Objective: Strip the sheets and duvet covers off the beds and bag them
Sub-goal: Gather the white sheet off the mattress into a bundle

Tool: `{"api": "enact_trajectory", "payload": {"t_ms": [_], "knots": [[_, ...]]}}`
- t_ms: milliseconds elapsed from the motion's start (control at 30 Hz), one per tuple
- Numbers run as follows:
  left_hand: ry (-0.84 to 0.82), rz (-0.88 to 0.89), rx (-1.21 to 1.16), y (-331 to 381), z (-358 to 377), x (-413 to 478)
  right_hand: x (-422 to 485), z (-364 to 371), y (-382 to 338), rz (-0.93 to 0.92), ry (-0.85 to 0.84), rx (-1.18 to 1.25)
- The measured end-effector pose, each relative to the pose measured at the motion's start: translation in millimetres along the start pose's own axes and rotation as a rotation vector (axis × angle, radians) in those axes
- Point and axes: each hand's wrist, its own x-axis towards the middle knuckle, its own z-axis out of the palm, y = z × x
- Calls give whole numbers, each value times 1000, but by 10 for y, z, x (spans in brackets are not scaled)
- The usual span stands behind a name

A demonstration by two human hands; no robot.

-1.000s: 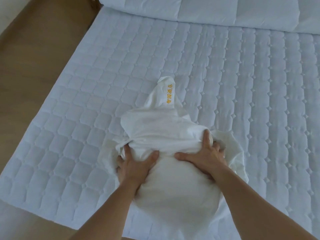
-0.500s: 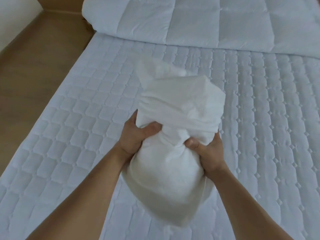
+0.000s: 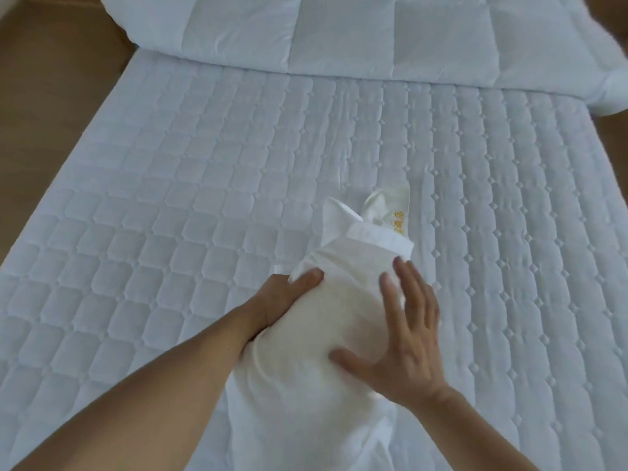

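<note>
A stuffed white linen bag (image 3: 339, 317) lies on the bare quilted mattress (image 3: 204, 198), its open end pointing away from me. A fold of white cloth with yellow lettering (image 3: 390, 212) sticks out of that end. My left hand (image 3: 285, 297) clasps the bag's left side, thumb on top and fingers hidden beneath the fabric. My right hand (image 3: 404, 341) lies flat on top of the bag with fingers spread, holding nothing.
A bare white duvet (image 3: 339, 35) is rolled up across the far end of the bed. Wooden floor (image 3: 51, 79) runs along the bed's left edge, and a strip of it shows at the right (image 3: 611, 147).
The bag was lifted off the mattress in both fists, then set back down. My right hand has let go and now rests flat on top.
</note>
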Motion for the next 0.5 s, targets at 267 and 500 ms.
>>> {"api": "enact_trajectory", "payload": {"t_ms": [267, 500], "knots": [[203, -27, 444, 307, -245, -191, 587, 331, 89, -53, -671, -75], [441, 116, 675, 35, 518, -1155, 750, 583, -111, 171, -659, -82]]}}
